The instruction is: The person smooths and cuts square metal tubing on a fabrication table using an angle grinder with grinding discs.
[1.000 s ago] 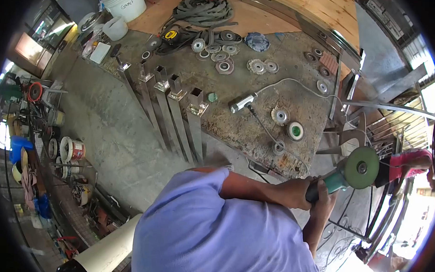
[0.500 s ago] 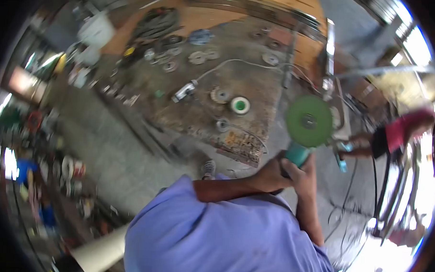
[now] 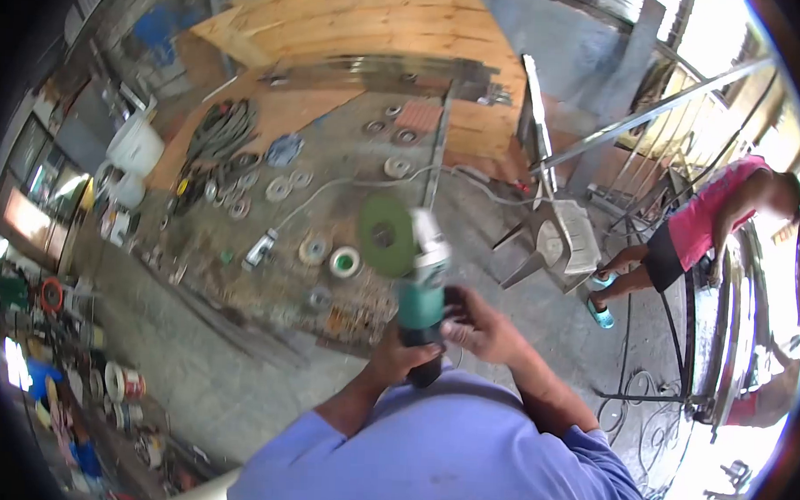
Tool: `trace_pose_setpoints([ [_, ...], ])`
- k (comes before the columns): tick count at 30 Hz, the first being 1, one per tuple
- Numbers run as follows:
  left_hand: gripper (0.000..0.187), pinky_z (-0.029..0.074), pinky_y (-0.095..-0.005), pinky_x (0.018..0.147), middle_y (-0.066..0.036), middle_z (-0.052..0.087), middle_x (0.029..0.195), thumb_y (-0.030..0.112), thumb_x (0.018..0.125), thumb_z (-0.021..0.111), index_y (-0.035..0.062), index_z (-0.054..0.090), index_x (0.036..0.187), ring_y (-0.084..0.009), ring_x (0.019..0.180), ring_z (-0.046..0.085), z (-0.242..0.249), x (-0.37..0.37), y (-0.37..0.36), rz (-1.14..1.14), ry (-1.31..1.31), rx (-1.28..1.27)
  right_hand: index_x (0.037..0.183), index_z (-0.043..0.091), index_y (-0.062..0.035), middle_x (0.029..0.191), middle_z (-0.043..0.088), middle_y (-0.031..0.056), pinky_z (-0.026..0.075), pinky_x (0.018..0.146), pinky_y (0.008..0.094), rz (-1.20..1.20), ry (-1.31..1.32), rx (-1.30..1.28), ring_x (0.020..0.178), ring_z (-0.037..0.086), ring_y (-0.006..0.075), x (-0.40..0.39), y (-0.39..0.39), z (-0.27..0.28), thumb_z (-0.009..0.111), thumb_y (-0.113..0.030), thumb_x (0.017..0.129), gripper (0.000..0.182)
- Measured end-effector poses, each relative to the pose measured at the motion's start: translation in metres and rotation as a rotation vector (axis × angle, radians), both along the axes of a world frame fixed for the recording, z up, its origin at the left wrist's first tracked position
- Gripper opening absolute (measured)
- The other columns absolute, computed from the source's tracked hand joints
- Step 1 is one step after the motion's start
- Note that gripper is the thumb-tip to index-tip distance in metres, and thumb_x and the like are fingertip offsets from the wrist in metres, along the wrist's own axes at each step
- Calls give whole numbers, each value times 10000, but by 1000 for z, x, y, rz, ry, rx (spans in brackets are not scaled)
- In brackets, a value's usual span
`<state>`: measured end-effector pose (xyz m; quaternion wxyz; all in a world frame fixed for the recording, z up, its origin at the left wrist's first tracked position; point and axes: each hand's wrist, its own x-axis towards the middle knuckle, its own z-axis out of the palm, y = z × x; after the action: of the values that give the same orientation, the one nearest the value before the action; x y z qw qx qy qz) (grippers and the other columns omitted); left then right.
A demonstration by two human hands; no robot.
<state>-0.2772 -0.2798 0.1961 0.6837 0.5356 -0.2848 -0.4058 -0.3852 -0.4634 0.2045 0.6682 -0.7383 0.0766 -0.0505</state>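
Note:
An angle grinder (image 3: 422, 295) with a teal body, a pale head and a dark rear end stands nearly upright before my chest. Its thin green disc (image 3: 374, 236) faces up, over the workbench. My left hand (image 3: 398, 354) is closed around the dark rear part of the grinder. My right hand (image 3: 483, 330) is beside the tool's right side, its fingers apart and partly curled; whether the fingertips touch the body is hard to see. Below the disc on the bench lies a white ring-shaped roll with a green centre (image 3: 345, 262).
The worn workbench (image 3: 269, 215) bears several discs, a cable with a white socket (image 3: 261, 247) and a coil of dark hose (image 3: 221, 131). A plastic chair (image 3: 577, 238) is at the right, near a person in a pink top (image 3: 705, 208). Cables lie on the floor.
The grinder has come left and closer to the body, its disc now tilted. My right hand has loosened beside it while my left still grips. The view has turned to the right.

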Motion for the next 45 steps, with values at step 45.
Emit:
trace_pose_setpoints([
  [45,482,543,-355,720,-133,667,876,277,656,759,-21,616,1007,-231,757,658,-6,62,-204,1587,281,138,1413,407,-152,1484,379,135,410,1051,553,-164,377,-1453,1343,402,386,674,-526,-95,785,-458,756,817],
])
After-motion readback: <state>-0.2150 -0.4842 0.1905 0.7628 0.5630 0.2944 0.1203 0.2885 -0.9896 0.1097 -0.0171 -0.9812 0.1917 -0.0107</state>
